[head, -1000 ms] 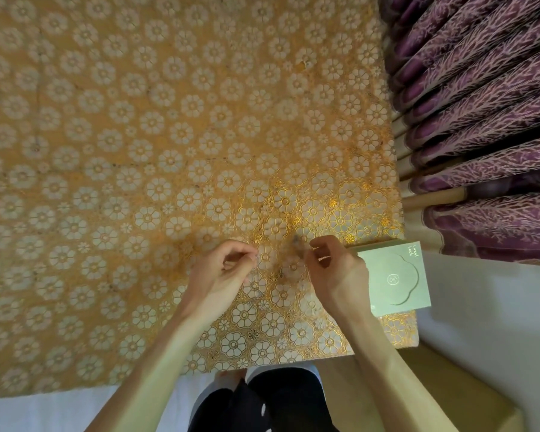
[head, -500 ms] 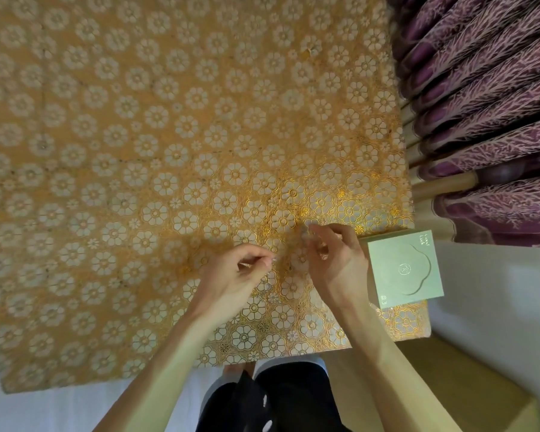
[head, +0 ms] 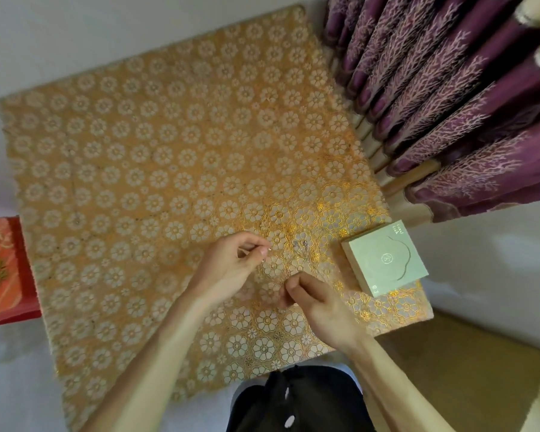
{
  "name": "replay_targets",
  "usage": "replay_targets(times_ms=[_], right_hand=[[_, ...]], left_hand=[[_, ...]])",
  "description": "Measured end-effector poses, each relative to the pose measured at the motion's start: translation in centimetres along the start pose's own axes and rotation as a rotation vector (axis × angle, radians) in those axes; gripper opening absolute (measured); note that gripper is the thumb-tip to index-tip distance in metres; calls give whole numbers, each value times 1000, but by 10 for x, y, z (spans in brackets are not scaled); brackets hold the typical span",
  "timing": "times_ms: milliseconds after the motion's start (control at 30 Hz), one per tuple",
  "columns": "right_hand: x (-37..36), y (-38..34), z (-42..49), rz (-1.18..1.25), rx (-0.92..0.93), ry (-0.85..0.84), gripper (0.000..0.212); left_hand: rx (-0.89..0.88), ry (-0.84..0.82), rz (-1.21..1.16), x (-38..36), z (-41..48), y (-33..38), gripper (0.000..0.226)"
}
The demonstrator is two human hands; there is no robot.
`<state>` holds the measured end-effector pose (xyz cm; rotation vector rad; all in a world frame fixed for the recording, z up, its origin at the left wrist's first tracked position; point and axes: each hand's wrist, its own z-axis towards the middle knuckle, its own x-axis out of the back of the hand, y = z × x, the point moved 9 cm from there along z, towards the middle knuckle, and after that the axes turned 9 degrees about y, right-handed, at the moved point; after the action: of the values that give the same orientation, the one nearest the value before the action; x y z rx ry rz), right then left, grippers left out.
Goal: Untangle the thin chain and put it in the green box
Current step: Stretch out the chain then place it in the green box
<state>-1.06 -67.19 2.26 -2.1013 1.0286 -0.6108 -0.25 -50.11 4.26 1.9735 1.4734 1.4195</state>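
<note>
- Left hand (head: 231,266) over the near middle of the table: tips of thumb and forefinger pressed together in a pinch, a tiny glint right at them, remaining fingers curled loosely under the palm.
- Right hand (head: 318,304) nearer the body and just to the right: fingers curled in, thumb set against the forefinger, clamped as if on a very fine strand; the strand itself too faint there to make out.
- Thin chain (head: 303,243) of pale silvery metal, barely readable against the pattern: one small bright speck lying on the cloth between the left fingertips and the box, the rest apparently strung between the two pinches. Tangled or straight: cannot tell.
- Pale green box (head: 384,260), square, of card, with a flower outline and a round mark on its lid: closed, flat on the table by the right edge, near the right hand but apart from it, with no chain on it.
- Orange-gold tablecloth (head: 156,169) with white flower pattern, spread under hands and box alike.
- Purple patterned curtain (head: 449,113) hanging in folds beyond the table's right side.
- Red box (head: 3,269) with gold decoration at the table's left edge, partly out of view.
- Dark garment (head: 293,400) at the bottom, between the forearms.
</note>
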Motion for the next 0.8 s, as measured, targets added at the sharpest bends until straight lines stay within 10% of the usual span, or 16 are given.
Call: replay_targets(times_ms=[800], right_hand=[[35, 99, -1, -709, -45, 489, 35]], left_hand=[[-404, 227, 635, -64, 63, -32, 25]])
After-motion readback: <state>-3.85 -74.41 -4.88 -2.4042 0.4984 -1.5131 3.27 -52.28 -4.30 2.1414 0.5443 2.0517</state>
